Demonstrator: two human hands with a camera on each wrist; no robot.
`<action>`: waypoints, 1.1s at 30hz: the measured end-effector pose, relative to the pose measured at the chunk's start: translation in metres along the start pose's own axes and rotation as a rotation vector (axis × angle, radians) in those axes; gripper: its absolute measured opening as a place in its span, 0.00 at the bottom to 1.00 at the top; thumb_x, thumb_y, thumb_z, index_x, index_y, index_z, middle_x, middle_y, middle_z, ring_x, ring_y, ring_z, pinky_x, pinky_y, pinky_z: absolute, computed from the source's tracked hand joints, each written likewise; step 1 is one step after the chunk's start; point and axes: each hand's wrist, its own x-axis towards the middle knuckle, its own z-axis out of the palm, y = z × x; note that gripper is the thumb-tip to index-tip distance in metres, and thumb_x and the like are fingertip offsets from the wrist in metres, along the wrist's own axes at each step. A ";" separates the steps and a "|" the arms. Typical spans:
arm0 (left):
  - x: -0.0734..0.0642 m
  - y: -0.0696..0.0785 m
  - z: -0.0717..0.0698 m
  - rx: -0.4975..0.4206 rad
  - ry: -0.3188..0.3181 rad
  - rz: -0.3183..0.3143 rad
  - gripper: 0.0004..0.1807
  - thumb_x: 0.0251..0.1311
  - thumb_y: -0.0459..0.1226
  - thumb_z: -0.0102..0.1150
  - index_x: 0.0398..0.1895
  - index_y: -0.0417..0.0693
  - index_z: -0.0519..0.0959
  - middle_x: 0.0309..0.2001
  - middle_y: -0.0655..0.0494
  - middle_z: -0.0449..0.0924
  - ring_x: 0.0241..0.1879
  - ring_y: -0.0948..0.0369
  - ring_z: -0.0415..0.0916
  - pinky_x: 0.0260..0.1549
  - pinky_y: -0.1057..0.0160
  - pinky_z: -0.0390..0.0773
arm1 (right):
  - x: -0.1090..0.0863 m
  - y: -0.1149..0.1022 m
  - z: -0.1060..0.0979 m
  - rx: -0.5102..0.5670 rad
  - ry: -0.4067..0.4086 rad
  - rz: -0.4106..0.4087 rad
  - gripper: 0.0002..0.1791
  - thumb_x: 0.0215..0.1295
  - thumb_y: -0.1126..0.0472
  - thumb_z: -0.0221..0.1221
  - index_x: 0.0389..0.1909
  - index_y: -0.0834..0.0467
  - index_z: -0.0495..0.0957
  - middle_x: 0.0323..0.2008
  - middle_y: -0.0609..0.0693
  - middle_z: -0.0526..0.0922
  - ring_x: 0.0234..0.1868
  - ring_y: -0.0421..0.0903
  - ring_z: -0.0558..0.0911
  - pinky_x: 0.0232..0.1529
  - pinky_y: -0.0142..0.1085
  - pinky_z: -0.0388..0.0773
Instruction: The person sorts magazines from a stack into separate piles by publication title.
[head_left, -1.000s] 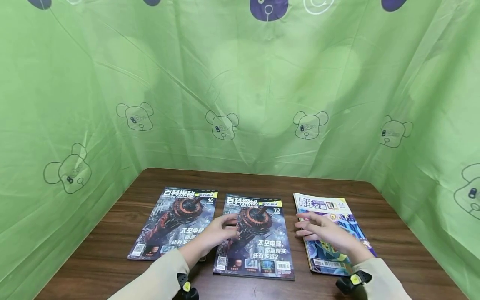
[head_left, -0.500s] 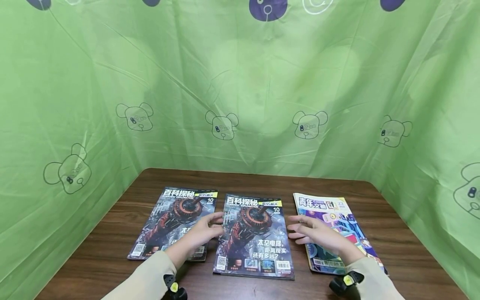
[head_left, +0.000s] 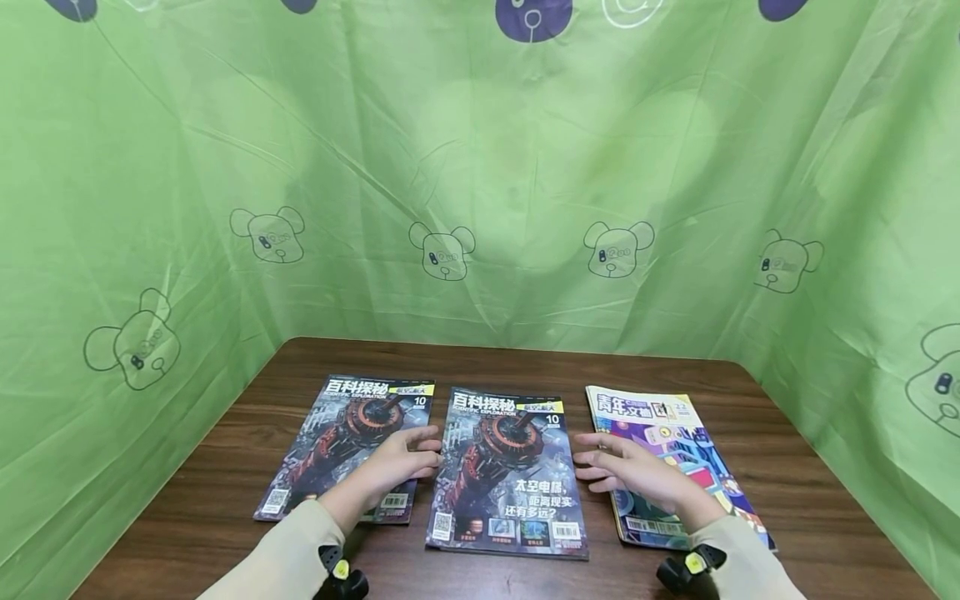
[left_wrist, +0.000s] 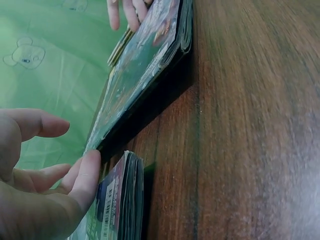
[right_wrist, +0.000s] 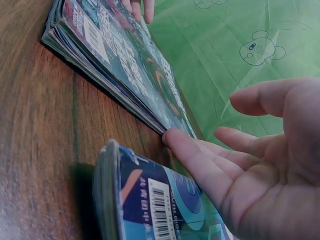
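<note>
Three piles of magazines lie in a row. The middle magazine pile (head_left: 498,492), dark blue with a red-and-black machine on its cover, lies between my two hands. My left hand (head_left: 386,468) hovers over the right part of the left magazine pile (head_left: 345,417). In the left wrist view its lowest fingertip appears at or very near the middle pile's edge (left_wrist: 135,95). Over the left side of the colourful right magazine pile (head_left: 675,450) is my right hand (head_left: 641,475), fingers extended. The right wrist view shows its fingertip touching or nearly touching the middle pile's edge (right_wrist: 125,97). Neither hand grips anything.
Everything lies on a dark brown wooden table (head_left: 525,362). A green curtain (head_left: 517,308) printed with bear heads surrounds its back and sides. Narrow strips of tabletop separate the piles.
My left hand has moved left, off the middle pile's cover. My right hand has shifted slightly left towards the middle pile. The magazines have stayed in place.
</note>
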 end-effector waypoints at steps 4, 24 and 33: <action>0.001 0.001 0.000 -0.026 0.003 0.001 0.37 0.61 0.27 0.59 0.71 0.23 0.56 0.63 0.25 0.67 0.55 0.41 0.77 0.52 0.54 0.82 | 0.000 -0.001 0.001 0.004 -0.001 0.005 0.33 0.80 0.60 0.46 0.73 0.77 0.48 0.64 0.76 0.67 0.61 0.65 0.76 0.55 0.49 0.81; 0.008 -0.003 0.011 -0.044 -0.016 -0.034 0.35 0.63 0.26 0.57 0.72 0.27 0.59 0.60 0.29 0.71 0.51 0.45 0.79 0.43 0.52 0.86 | 0.001 0.002 0.000 -0.019 0.001 0.011 0.31 0.80 0.60 0.45 0.72 0.78 0.50 0.64 0.76 0.68 0.60 0.63 0.77 0.54 0.47 0.81; 0.007 -0.005 0.014 -0.046 -0.075 -0.019 0.35 0.65 0.24 0.52 0.74 0.29 0.55 0.52 0.38 0.79 0.38 0.52 0.82 0.33 0.51 0.87 | 0.001 0.000 0.000 -0.022 -0.001 -0.003 0.31 0.79 0.61 0.46 0.72 0.78 0.51 0.64 0.76 0.68 0.61 0.65 0.76 0.55 0.49 0.81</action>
